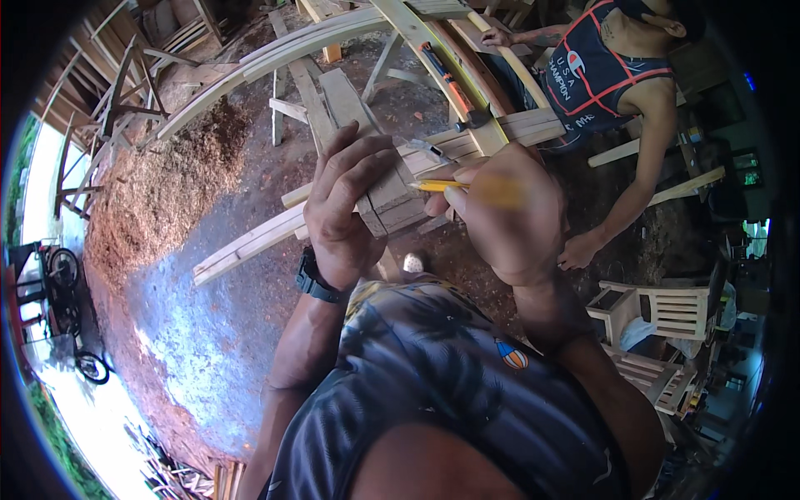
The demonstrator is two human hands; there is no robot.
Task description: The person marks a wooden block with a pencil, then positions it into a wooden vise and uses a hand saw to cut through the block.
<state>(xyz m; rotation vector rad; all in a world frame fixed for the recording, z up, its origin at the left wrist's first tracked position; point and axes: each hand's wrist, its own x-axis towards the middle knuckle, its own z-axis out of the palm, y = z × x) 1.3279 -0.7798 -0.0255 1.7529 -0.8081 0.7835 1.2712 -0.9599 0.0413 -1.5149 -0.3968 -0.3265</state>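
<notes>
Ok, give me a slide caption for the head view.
Left grip on a wooden board, right grip pointing a yellow pencil toward it.

Between 1 and 2 o'clock: co-worker's dark tank top (612, 71) bears white capitals (570, 87) beneath a round emblem (574, 63); further white lettering (578, 125) lies lower.

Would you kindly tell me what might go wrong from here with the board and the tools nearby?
If the board shifts under the left hand, the pencil in the right hand could make a stray mark. The hammer lies loose on a narrow plank, so a bump might knock it off.
</notes>
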